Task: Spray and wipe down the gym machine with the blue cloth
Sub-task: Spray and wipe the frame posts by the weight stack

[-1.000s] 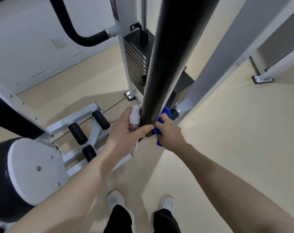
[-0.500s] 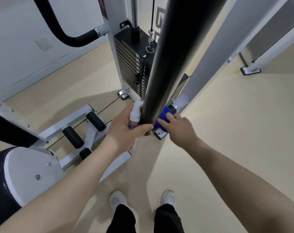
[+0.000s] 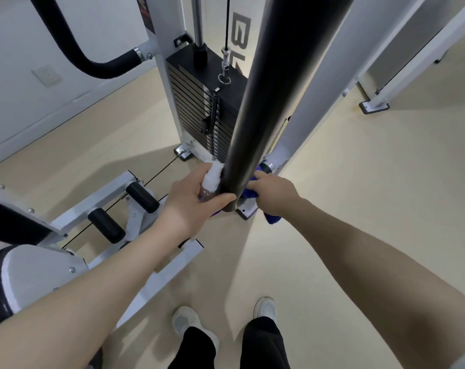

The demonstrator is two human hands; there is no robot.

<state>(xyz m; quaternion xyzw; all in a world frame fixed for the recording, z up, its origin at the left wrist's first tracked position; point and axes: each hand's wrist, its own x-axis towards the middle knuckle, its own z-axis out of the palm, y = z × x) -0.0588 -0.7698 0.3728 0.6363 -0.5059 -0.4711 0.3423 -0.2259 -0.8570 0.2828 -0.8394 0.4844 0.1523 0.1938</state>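
sliding my right hand (image 3: 272, 194), clenched on the blue cloth (image 3: 271, 218), lower on the black bar (image 3: 266, 102) than before; left hand (image 3: 196, 198) grasps the spray bottle (image 3: 211, 179); wiping's underway.

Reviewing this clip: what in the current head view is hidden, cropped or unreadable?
- Blue cloth: mostly hidden behind the thick black padded bar and under the right hand.
- Clear spray bottle with white cap: body covered by the left hand; liquid level unreadable.
- Black weight stack: right side blocked by the bar.
- Grey frame lettering: cut off by the bar.
- Bar top: beyond the upper edge.
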